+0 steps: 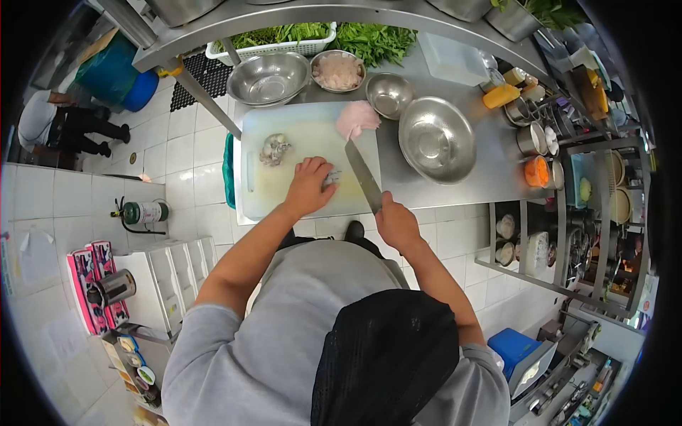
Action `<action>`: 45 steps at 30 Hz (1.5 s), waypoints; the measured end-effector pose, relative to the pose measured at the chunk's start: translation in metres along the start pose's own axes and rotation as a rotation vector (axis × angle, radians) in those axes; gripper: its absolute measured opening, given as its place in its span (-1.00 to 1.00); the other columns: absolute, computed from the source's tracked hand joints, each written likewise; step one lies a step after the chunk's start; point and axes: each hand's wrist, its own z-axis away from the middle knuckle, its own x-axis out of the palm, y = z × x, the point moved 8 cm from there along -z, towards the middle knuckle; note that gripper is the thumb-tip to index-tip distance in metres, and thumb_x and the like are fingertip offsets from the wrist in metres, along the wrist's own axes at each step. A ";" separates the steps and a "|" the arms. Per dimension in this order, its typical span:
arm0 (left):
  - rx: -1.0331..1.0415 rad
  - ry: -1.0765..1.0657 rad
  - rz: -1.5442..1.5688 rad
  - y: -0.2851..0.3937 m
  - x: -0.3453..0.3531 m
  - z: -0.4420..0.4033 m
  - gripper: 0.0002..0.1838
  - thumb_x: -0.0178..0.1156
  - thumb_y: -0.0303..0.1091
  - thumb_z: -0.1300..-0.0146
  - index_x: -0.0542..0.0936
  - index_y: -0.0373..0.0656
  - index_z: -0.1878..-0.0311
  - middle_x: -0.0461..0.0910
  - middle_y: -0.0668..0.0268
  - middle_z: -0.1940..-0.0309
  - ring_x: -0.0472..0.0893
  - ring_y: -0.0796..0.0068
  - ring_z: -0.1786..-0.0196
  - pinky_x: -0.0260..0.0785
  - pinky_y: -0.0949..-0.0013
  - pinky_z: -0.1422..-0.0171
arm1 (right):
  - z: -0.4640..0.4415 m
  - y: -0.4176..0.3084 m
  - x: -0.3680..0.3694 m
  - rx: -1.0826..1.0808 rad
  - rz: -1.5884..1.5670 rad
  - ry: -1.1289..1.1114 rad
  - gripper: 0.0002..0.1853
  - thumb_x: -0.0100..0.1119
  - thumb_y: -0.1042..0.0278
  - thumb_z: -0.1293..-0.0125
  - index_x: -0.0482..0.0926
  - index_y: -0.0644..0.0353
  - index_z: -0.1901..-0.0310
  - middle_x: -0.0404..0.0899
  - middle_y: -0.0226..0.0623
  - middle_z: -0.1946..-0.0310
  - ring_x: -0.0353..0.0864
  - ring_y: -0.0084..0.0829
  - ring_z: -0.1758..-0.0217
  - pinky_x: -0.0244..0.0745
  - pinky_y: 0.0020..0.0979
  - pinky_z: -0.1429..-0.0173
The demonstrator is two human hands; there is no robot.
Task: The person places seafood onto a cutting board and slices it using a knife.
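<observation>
My right hand grips a large kitchen knife by its handle, the blade angled up and left over the right side of the white cutting board. The fingers of my left hand curl down onto the board around a small grey raw piece, which looks like shrimp and is mostly hidden. A small heap of similar grey shrimp lies at the board's upper left. Near the knife tip, a pale pink slab of raw meat rests at the board's top edge.
Behind the board stand steel bowls, one bowl holding pale meat pieces, and leafy greens. A big steel bowl sits to the right. An overhead shelf spans the back. Another person stands far left.
</observation>
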 end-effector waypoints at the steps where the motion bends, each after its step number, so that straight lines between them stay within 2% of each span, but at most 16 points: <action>1: 0.011 -0.006 0.008 0.000 0.002 0.008 -0.42 0.50 -0.14 -0.29 0.68 -0.17 -0.32 0.59 0.12 -0.28 0.49 -0.01 -0.43 0.30 -0.07 -0.51 | 0.003 -0.004 -0.005 -0.034 -0.013 0.036 -0.58 0.19 0.33 -0.55 0.44 0.38 -0.30 0.81 0.17 0.23 0.86 0.22 0.12 0.74 0.20 -0.01; 5: 0.125 0.099 0.033 -0.001 -0.006 0.004 -0.47 0.47 -0.16 -0.33 0.68 -0.17 -0.30 0.61 0.04 -0.19 0.54 -0.15 -0.33 0.36 -0.14 -0.50 | 0.000 -0.004 0.018 -0.023 0.055 0.084 -0.50 0.14 0.32 -0.51 0.47 0.35 -0.39 0.82 0.17 0.22 0.87 0.17 0.13 0.74 0.20 0.02; 7: 0.167 0.115 0.086 -0.004 -0.008 0.006 -0.43 0.50 -0.14 -0.31 0.67 -0.17 -0.32 0.61 0.00 -0.22 0.54 -0.18 -0.32 0.35 -0.16 -0.52 | -0.010 -0.001 0.040 0.005 0.012 0.099 -0.47 0.12 0.32 -0.47 0.49 0.35 -0.42 0.83 0.18 0.19 0.88 0.18 0.12 0.74 0.19 0.03; 9: 0.147 0.097 0.076 0.006 -0.012 0.006 -0.41 0.51 -0.18 -0.28 0.65 -0.21 -0.33 0.60 0.00 -0.23 0.54 -0.17 -0.32 0.35 -0.14 -0.51 | -0.006 -0.012 0.029 -0.001 -0.051 0.080 -0.56 0.10 0.36 -0.50 0.48 0.37 -0.33 0.82 0.21 0.17 0.87 0.19 0.08 0.73 0.20 0.00; 10: 0.185 0.091 0.095 0.013 -0.013 0.010 -0.41 0.51 -0.18 -0.28 0.65 -0.21 -0.33 0.60 0.00 -0.23 0.54 -0.17 -0.32 0.35 -0.14 -0.51 | -0.006 -0.014 0.028 -0.034 -0.069 0.096 -0.55 0.11 0.39 -0.51 0.47 0.38 -0.35 0.82 0.21 0.17 0.86 0.20 0.08 0.72 0.20 0.01; 15: 0.126 0.100 0.042 0.018 -0.017 0.005 -0.35 0.53 -0.27 -0.20 0.61 -0.27 -0.35 0.60 -0.01 -0.23 0.54 -0.17 -0.32 0.36 -0.13 -0.51 | -0.017 -0.017 0.018 -0.016 -0.099 0.042 -0.55 0.18 0.37 -0.51 0.41 0.39 -0.32 0.82 0.20 0.18 0.85 0.23 0.09 0.72 0.18 -0.01; 22: 0.056 0.113 0.040 0.003 -0.011 0.008 -0.30 0.54 -0.25 -0.20 0.60 -0.26 -0.40 0.60 -0.04 -0.27 0.54 -0.19 -0.36 0.36 -0.12 -0.53 | -0.019 -0.017 0.013 -0.061 -0.124 0.031 -0.54 0.20 0.36 -0.51 0.40 0.41 -0.32 0.82 0.20 0.15 0.85 0.23 0.02 0.71 0.20 -0.08; 24: 0.077 0.118 0.078 0.003 -0.012 0.013 -0.26 0.54 -0.19 -0.23 0.58 -0.25 -0.45 0.58 -0.05 -0.34 0.51 -0.19 -0.42 0.35 -0.14 -0.58 | -0.015 -0.021 0.007 -0.037 -0.117 0.011 -0.54 0.16 0.35 -0.52 0.40 0.42 -0.33 0.82 0.20 0.12 0.85 0.22 -0.02 0.70 0.20 -0.11; 25: 0.034 0.148 0.054 -0.001 -0.018 0.019 -0.26 0.54 -0.19 -0.23 0.58 -0.25 -0.45 0.58 -0.05 -0.34 0.51 -0.19 -0.42 0.35 -0.14 -0.58 | -0.016 -0.027 0.009 -0.088 -0.104 -0.011 -0.54 0.16 0.35 -0.52 0.40 0.42 -0.33 0.82 0.20 0.12 0.85 0.22 -0.02 0.70 0.20 -0.11; 27: 0.025 0.127 0.107 0.002 -0.025 0.030 -0.25 0.54 -0.17 -0.24 0.56 -0.26 -0.46 0.56 -0.09 -0.39 0.51 -0.22 -0.46 0.36 -0.14 -0.61 | -0.021 -0.024 0.014 -0.005 -0.060 -0.021 -0.51 0.11 0.32 -0.53 0.41 0.42 -0.37 0.83 0.19 0.12 0.85 0.23 0.00 0.71 0.21 -0.10; 31: -0.032 0.208 0.072 -0.013 -0.029 0.052 -0.24 0.54 -0.14 -0.24 0.56 -0.25 -0.46 0.55 -0.09 -0.40 0.50 -0.21 -0.48 0.36 -0.12 -0.63 | -0.030 -0.025 0.023 0.010 0.036 0.044 -0.48 0.07 0.33 -0.53 0.40 0.42 -0.43 0.83 0.19 0.17 0.86 0.24 0.07 0.71 0.23 -0.08; 32: -0.016 0.224 0.087 -0.012 -0.029 0.047 -0.25 0.54 -0.13 -0.25 0.57 -0.25 -0.45 0.55 -0.08 -0.40 0.50 -0.21 -0.49 0.36 -0.11 -0.63 | -0.036 -0.032 0.021 -0.041 0.043 0.034 -0.48 0.07 0.33 -0.53 0.40 0.42 -0.43 0.83 0.19 0.17 0.86 0.24 0.07 0.71 0.23 -0.08; 34: -0.026 0.243 0.089 -0.010 -0.033 0.053 -0.25 0.54 -0.11 -0.25 0.57 -0.25 -0.45 0.55 -0.07 -0.40 0.50 -0.20 -0.49 0.36 -0.10 -0.64 | -0.032 -0.034 0.018 0.016 0.047 0.021 -0.51 0.08 0.34 -0.52 0.41 0.44 -0.38 0.82 0.21 0.20 0.86 0.24 0.09 0.71 0.23 -0.07; 38: 0.014 0.207 0.059 -0.005 -0.037 0.047 -0.25 0.54 -0.07 -0.27 0.57 -0.25 -0.44 0.54 -0.07 -0.41 0.51 -0.19 -0.48 0.38 -0.12 -0.61 | -0.042 -0.037 0.016 -0.017 0.058 0.011 -0.54 0.12 0.35 -0.51 0.38 0.45 -0.31 0.81 0.21 0.21 0.85 0.25 0.10 0.70 0.24 -0.05; 40: 0.006 0.235 0.080 -0.004 -0.039 0.049 -0.27 0.53 -0.07 -0.29 0.57 -0.25 -0.44 0.55 -0.06 -0.41 0.51 -0.18 -0.48 0.38 -0.11 -0.62 | -0.043 -0.038 0.016 -0.052 0.088 0.042 -0.49 0.04 0.37 -0.52 0.37 0.50 -0.40 0.82 0.20 0.20 0.86 0.22 0.11 0.72 0.21 -0.03; 45: 0.001 0.244 0.080 -0.005 -0.040 0.050 -0.30 0.49 -0.05 -0.33 0.59 -0.23 -0.43 0.56 -0.04 -0.39 0.52 -0.16 -0.47 0.40 -0.10 -0.62 | -0.043 -0.043 0.014 -0.071 0.113 0.053 -0.44 0.08 0.34 -0.52 0.33 0.51 -0.43 0.82 0.19 0.22 0.86 0.22 0.14 0.71 0.21 0.00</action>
